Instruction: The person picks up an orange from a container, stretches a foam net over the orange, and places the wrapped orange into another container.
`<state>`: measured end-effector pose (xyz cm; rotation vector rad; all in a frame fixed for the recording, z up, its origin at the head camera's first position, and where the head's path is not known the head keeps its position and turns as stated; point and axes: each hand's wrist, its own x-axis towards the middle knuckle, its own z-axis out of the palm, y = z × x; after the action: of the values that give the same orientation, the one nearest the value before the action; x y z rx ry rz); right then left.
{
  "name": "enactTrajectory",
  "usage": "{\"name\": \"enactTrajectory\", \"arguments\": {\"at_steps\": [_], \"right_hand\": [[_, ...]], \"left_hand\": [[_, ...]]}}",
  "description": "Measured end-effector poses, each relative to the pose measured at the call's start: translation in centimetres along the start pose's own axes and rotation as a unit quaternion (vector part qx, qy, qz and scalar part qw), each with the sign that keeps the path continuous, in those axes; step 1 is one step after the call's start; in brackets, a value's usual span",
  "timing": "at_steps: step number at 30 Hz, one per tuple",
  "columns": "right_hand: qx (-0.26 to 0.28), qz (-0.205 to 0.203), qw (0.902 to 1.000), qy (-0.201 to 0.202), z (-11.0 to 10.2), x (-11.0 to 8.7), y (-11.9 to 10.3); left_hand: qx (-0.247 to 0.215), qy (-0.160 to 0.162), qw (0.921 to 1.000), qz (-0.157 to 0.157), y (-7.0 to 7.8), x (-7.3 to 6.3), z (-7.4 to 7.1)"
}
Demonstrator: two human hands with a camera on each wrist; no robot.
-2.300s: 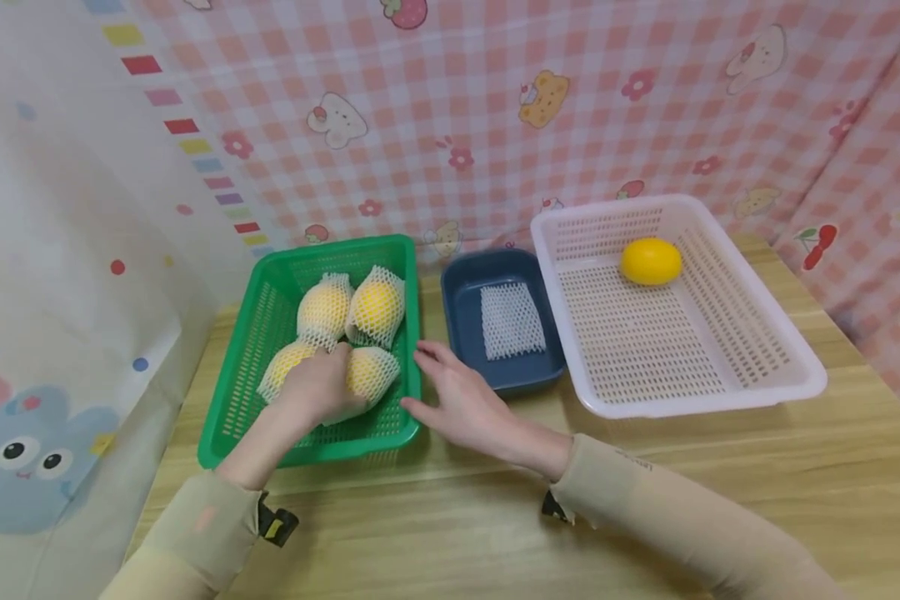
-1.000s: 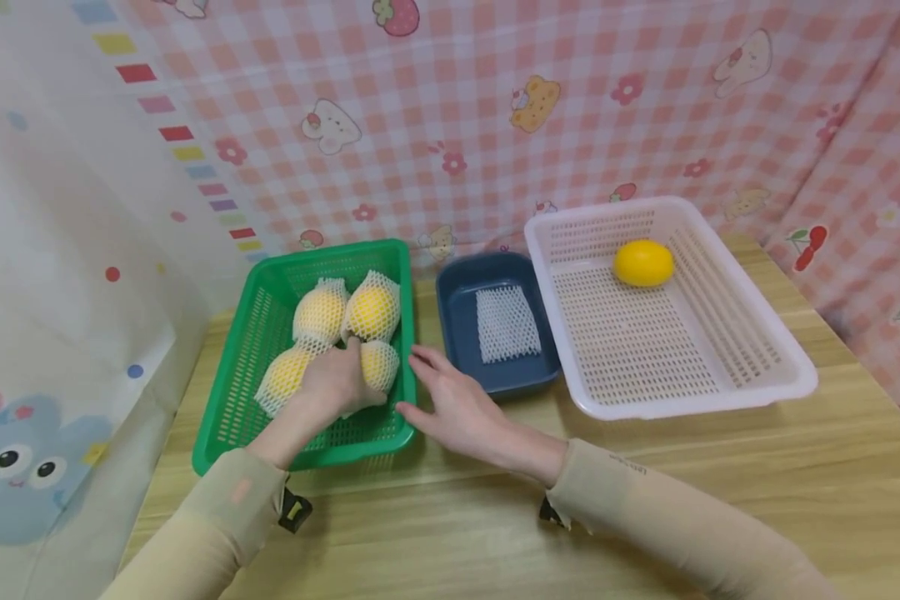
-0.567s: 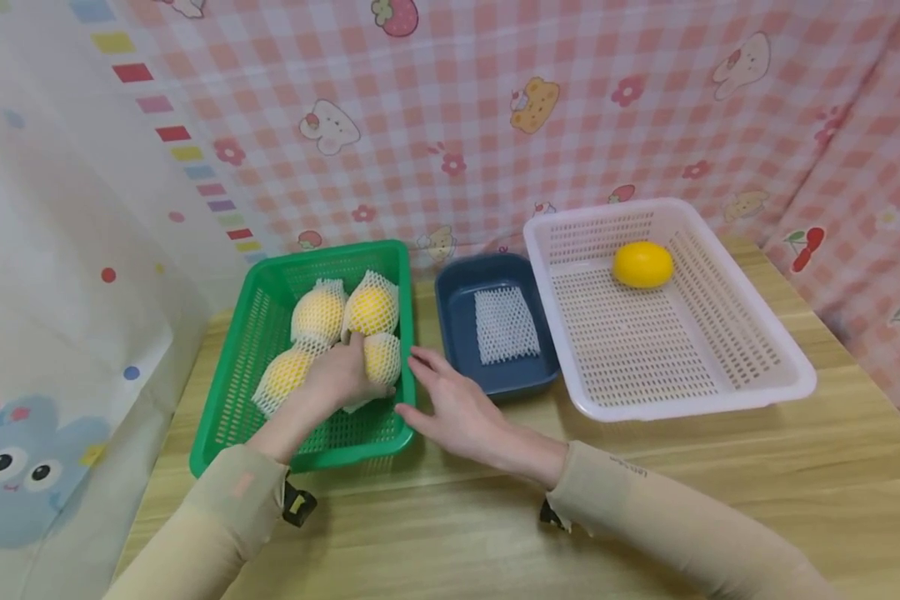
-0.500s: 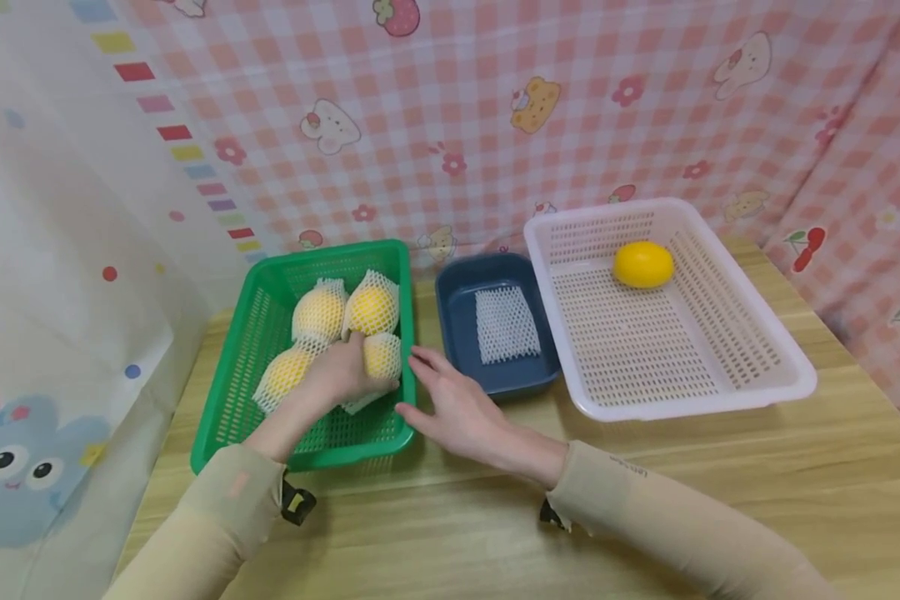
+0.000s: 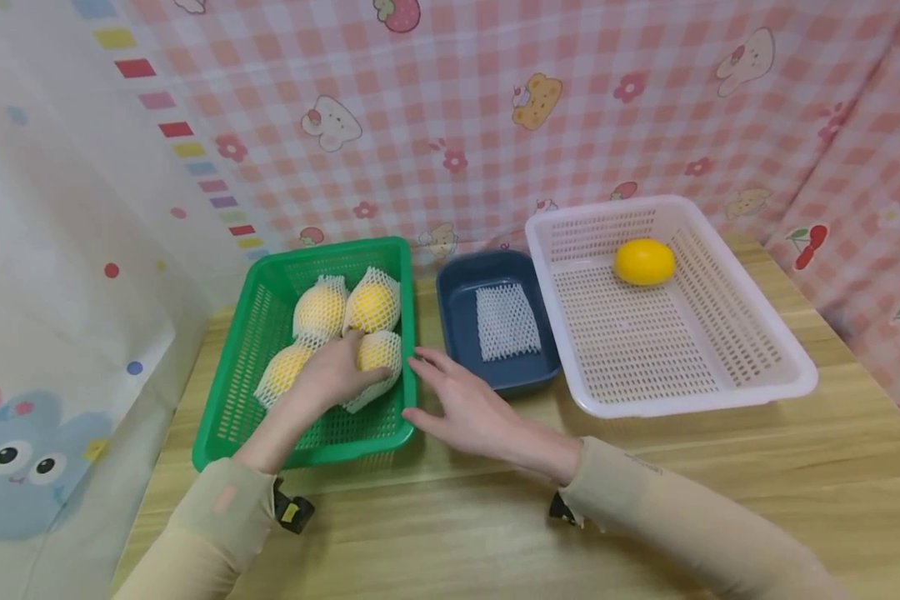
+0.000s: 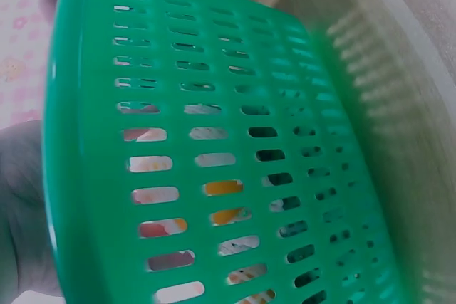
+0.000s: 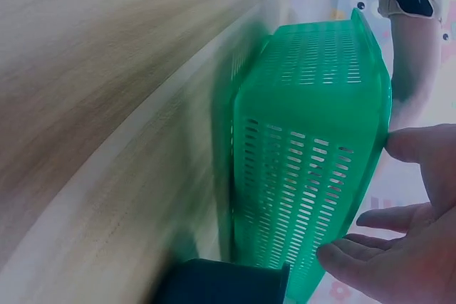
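Observation:
In the head view my left hand (image 5: 332,372) reaches into the green basket (image 5: 217,408) and grips the near right netted fruit (image 5: 381,354), a yellow oval fruit in a white foam net sleeve. Its thumb lies along the fruit's near side; the other fingertips are at its far side, partly hidden. Three more netted fruits lie around it, one (image 5: 285,372) left of the hand and two (image 5: 320,310) behind. My right hand (image 5: 461,404) has its fingers spread, with thumb and fingertips at the basket's right rim, as the right wrist view also shows.
Right of the green basket stands a dark blue tray (image 5: 457,333) with an empty, flat foam net (image 5: 507,322) in it. Beside that, a larger white basket (image 5: 585,392) holds one bare yellow fruit (image 5: 645,262). A patterned pink curtain (image 5: 435,100) hangs behind the wooden table (image 5: 450,525).
My left hand has shifted a little to the right, and the fruit it grips has moved slightly back and tilted. My right hand has stayed at the rim.

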<state>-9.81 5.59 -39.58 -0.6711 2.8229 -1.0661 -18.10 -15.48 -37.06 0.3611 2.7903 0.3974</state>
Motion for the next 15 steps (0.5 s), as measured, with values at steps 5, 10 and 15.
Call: {"name": "enactTrajectory", "arguments": {"at_steps": [5, 10, 15], "right_hand": [[-0.008, -0.027, 0.9996, 0.008, -0.3, -0.7, -0.3], [-0.016, -0.05, 0.9985, 0.018, -2.0, -2.1, -0.9], [-0.035, -0.077, 0.9958, 0.035, -4.6, -3.8, -1.1]], "left_hand": [[-0.009, 0.009, 0.9999, -0.001, -0.1, -0.5, -0.4], [-0.047, 0.053, 0.9975, 0.007, 0.5, -1.4, -1.6], [-0.139, 0.106, 0.9844, 0.016, 2.2, -2.3, -2.6]]}}
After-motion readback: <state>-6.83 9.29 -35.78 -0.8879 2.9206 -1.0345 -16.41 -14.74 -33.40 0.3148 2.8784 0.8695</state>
